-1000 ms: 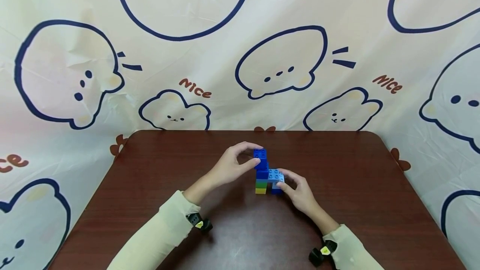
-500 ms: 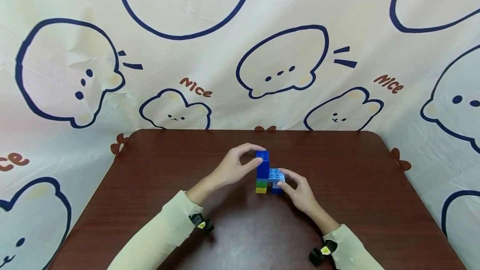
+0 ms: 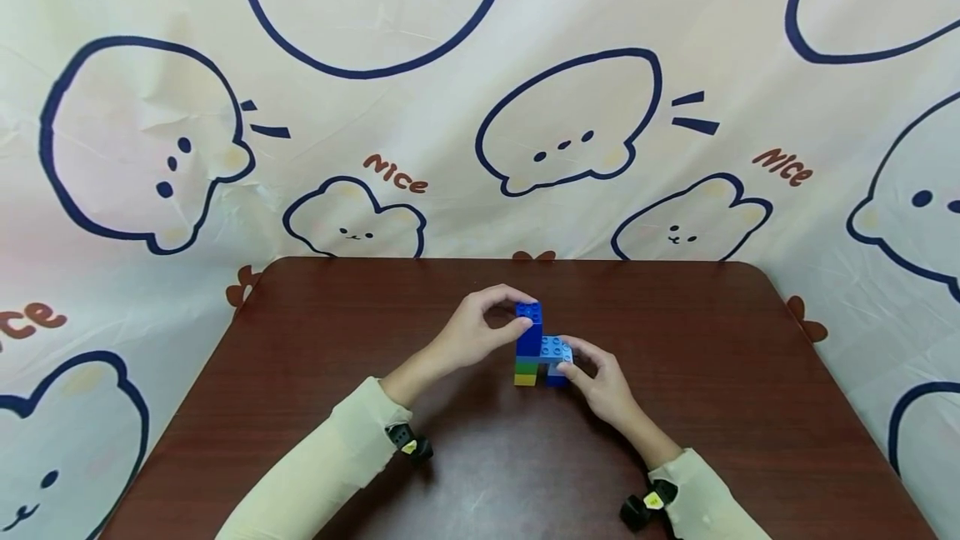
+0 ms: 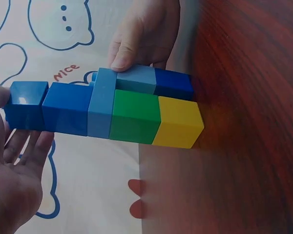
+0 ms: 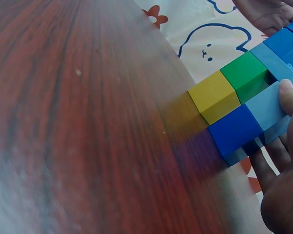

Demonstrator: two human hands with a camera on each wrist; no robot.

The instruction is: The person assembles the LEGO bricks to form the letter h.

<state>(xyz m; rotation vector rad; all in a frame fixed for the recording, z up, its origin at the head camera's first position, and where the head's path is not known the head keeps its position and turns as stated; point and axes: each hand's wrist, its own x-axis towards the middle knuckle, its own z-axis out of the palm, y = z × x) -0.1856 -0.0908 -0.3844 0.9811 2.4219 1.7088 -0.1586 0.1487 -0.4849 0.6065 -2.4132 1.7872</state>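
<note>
Toy building bricks stand stacked on the table. One column has a yellow brick at the bottom, then a green brick. Across the top of both columns lies a long light blue brick. Beneath its right end are a light blue brick and a dark blue brick. On its left end sits a blue brick, with a top blue brick in line above. My left hand grips the top blue brick between thumb and fingers. With thumb and fingers, my right hand pinches the light blue bricks on the right.
The brown wooden table extends around the bricks on all sides. Behind it hangs a pale cloth printed with cartoon outlines. Each wrist wears a small black camera, one by the left cuff, one by the right cuff.
The top blue brick has shifted slightly right and now lines up with the blue brick below, where a step showed before. My left hand moved with it; my right hand stays in place.
</note>
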